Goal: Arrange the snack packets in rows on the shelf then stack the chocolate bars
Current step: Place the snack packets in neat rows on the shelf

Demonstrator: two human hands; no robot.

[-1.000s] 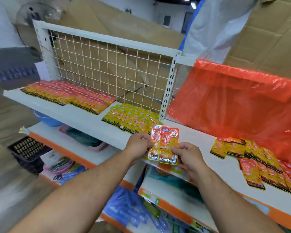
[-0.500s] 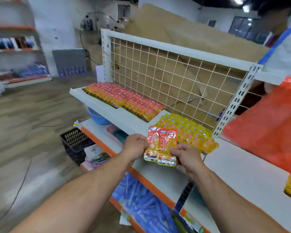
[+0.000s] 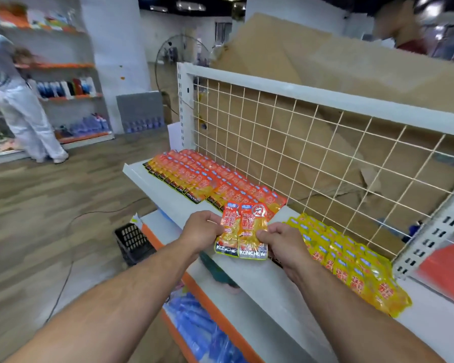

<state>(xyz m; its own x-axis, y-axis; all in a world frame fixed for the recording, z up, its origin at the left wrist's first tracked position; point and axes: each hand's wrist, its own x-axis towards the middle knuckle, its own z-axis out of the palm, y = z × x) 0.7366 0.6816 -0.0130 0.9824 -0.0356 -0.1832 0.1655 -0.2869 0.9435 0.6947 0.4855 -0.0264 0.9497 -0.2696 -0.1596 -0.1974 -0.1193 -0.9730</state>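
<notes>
I hold a small stack of orange KONCHEW snack packets [image 3: 243, 233] upright over the front edge of the white shelf [image 3: 273, 284]. My left hand [image 3: 201, 231] grips their left side and my right hand [image 3: 283, 242] grips their right side. Behind them, rows of orange packets [image 3: 207, 179] lie flat at the shelf's left end. To the right, yellow packets [image 3: 351, 263] lie in rows. No chocolate bars are visible.
A wire grid back panel [image 3: 312, 153] with cardboard behind it closes the shelf's rear. An orange plastic bag [image 3: 443, 273] lies far right. Lower shelves hold blue packs [image 3: 202, 328]. A black crate [image 3: 133, 243] sits on the floor. A person in white [image 3: 19, 100] stands far left.
My view has swung left along the shelf. The orange rows are now nearer the middle, and the orange bag has slid to the right edge. Both hands keep the same hold on the packets.
</notes>
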